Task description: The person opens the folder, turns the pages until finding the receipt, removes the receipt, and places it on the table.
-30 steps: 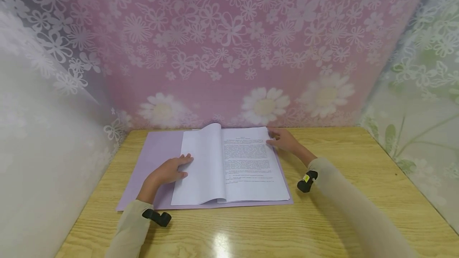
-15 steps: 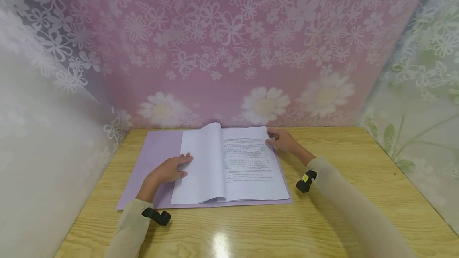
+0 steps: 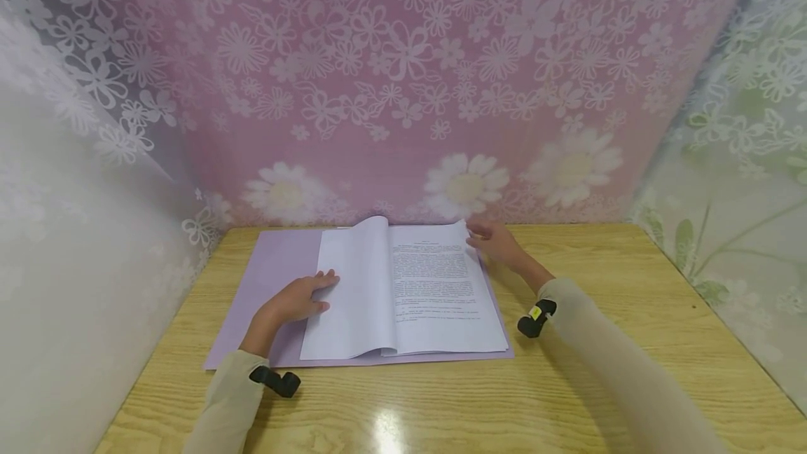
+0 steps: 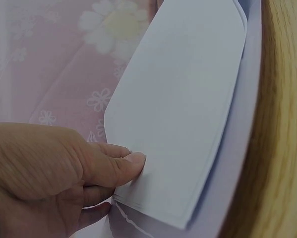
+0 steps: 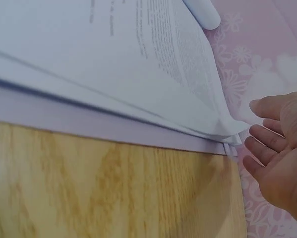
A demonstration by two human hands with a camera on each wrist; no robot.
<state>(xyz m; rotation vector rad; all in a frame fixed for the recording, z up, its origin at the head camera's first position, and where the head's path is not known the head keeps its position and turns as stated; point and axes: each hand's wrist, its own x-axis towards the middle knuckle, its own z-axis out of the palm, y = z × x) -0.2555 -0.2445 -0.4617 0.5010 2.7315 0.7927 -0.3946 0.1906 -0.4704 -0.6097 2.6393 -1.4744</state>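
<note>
A stack of bound white sheets (image 3: 435, 335) lies spread on a lilac folder (image 3: 286, 247), with printed text on the right-hand page. The turned sheets (image 3: 353, 300) on the left show a blank side and bulge up beside the middle. My left hand (image 3: 299, 298) rests on their left edge, fingers stretched over the paper; in the left wrist view its thumb (image 4: 131, 166) lies on the sheet. My right hand (image 3: 498, 244) is at the far right corner of the printed page. In the right wrist view its fingers are loosely bent beside the raised page corner (image 5: 232, 128), holding nothing.
The folder lies on a wooden table (image 3: 441, 405), near its back edge. Flowered pink cloth (image 3: 403, 90) hangs behind, with pale panels on both sides. A black wrist device (image 3: 277, 382) sits on the left sleeve, another black device (image 3: 536, 319) on the right.
My right hand's fingers have shifted slightly up along the page's corner, and that corner now curls up. The left hand and the turned sheets have stayed in place.
</note>
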